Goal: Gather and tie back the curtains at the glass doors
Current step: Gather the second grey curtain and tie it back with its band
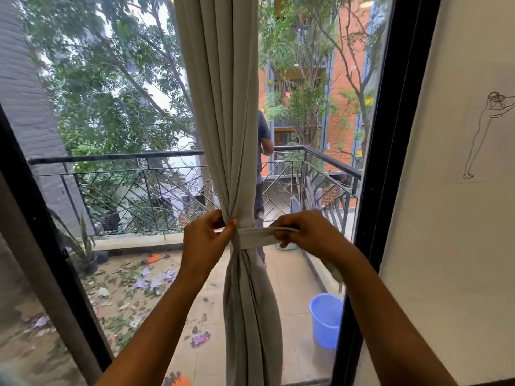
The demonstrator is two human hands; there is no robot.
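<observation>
Faint dark lettering [186, 187] showing on white wall [178, 201], just left of curtain [223, 107]. Upper line ending in "AR", rest blurring. Lower line ending in "87". Purple wrapper [200, 339] lying lower left of curtain: print too small for reading.

Daylight through glass door [125, 79], black frame [395, 135]. Balcony beyond: black metal railing [125, 157], tiled floor [292, 288] littered with leaves [117, 282] lower left, blue bucket [326, 319] lower right. White wall [446, 260] with line drawing [482, 135], right edge.
</observation>
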